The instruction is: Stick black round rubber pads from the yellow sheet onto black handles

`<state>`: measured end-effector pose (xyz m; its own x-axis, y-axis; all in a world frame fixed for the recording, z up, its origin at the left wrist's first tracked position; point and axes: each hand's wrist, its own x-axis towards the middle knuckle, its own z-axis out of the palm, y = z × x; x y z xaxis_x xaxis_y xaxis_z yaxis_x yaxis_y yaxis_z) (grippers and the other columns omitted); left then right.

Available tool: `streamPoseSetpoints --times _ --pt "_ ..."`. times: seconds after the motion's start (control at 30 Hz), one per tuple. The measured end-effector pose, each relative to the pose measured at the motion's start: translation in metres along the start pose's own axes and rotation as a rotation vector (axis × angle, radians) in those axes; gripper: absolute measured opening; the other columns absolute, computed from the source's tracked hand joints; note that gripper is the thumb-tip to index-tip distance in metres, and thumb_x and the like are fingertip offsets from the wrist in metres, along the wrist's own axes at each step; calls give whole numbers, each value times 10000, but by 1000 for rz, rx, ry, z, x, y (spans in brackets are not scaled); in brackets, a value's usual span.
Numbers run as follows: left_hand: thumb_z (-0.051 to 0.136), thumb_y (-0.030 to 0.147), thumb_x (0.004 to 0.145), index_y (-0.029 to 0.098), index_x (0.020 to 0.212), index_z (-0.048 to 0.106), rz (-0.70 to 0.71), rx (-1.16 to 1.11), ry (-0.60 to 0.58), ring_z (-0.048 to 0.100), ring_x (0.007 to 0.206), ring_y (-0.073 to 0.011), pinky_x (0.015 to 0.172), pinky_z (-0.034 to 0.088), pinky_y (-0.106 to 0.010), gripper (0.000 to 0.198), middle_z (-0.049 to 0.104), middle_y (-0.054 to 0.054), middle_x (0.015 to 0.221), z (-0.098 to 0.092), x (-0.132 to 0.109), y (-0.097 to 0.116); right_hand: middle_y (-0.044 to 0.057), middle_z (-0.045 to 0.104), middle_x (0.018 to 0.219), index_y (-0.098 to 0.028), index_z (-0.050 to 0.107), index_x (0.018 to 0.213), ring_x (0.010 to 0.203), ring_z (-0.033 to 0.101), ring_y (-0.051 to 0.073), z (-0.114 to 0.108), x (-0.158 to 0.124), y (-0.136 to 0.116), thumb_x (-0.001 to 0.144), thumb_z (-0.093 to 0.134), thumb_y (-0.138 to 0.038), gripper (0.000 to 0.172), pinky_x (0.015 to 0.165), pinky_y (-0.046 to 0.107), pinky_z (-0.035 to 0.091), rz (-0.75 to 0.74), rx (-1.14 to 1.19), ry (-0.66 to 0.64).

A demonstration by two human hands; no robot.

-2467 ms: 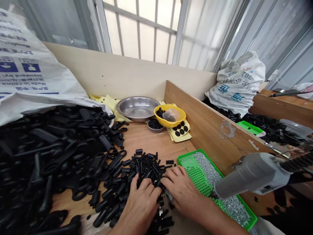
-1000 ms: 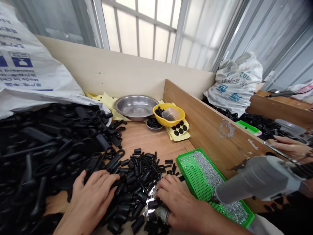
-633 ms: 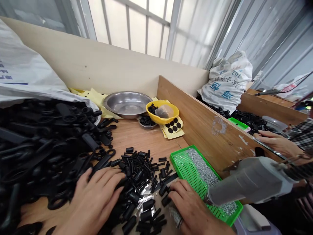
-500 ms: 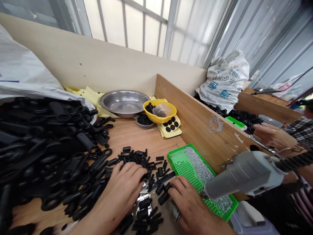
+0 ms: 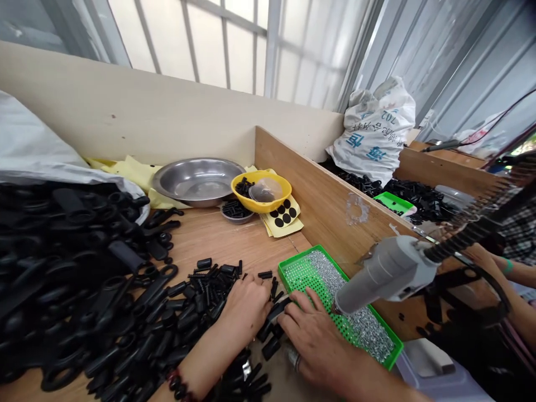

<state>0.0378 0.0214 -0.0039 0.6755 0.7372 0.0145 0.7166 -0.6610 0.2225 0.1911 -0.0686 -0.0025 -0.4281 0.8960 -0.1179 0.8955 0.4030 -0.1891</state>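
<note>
My left hand (image 5: 248,304) is over the right end of a pile of small black plastic parts (image 5: 209,287). Its fingers are curled downward and the tips are hidden, so what they grip cannot be made out. Just right of it, my right hand (image 5: 312,335) lies by the near edge of a green perforated tray (image 5: 299,279), fingers bent a little and apart. Its fingertips are close to a dark bar-like piece (image 5: 278,308). Small silvery metal pieces (image 5: 330,273) fill part of the tray. A grey electric screwdriver (image 5: 377,279) hangs tip-down above the tray.
Black handle-like parts (image 5: 62,268) spill from a white sack (image 5: 33,139) at left. A steel basin (image 5: 199,178), a yellow bowl (image 5: 262,201) and sticker sheets (image 5: 285,220) stand at the back. Beyond a wooden divider (image 5: 310,184), a co-worker's arms (image 5: 498,268) show.
My left hand has moved right, toward my right hand. The right hand has shifted slightly, with its fingers more spread at the tray. The view has turned a little, and the co-worker's hand has moved.
</note>
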Motion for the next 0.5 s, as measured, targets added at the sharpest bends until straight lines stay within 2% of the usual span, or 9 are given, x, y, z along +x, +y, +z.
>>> streamPoseSetpoints --times 0.1,0.23,0.37,0.5 --pt "501 34 727 179 791 611 32 -87 -9 616 866 -253 710 463 -324 193 684 -69 814 2 0 -4 90 558 1108 -169 516 1129 1184 359 279 1 1 -1 686 510 -163 443 1110 480 15 -32 22 -1" --pt "496 11 706 205 723 573 42 -216 2 607 795 -160 694 443 -225 210 667 10 752 2 -5 -10 105 547 1137 -149 508 1151 1133 391 287 7 1 -6 696 513 -192 457 1089 468 106 -43 31 -18" --pt "503 130 782 206 708 549 -23 -264 54 599 751 -158 687 442 -241 115 640 16 730 -15 -26 -24 112 536 1170 -162 444 1249 1090 428 297 9 2 -12 741 524 -247 522 1051 483 183 -50 28 10" --pt "466 244 820 212 714 546 -168 -334 141 593 671 -165 643 444 -263 137 622 21 694 -34 -59 -55 100 584 1084 -197 474 1206 983 518 297 11 8 -14 756 580 -320 478 917 441 366 -85 -70 21"
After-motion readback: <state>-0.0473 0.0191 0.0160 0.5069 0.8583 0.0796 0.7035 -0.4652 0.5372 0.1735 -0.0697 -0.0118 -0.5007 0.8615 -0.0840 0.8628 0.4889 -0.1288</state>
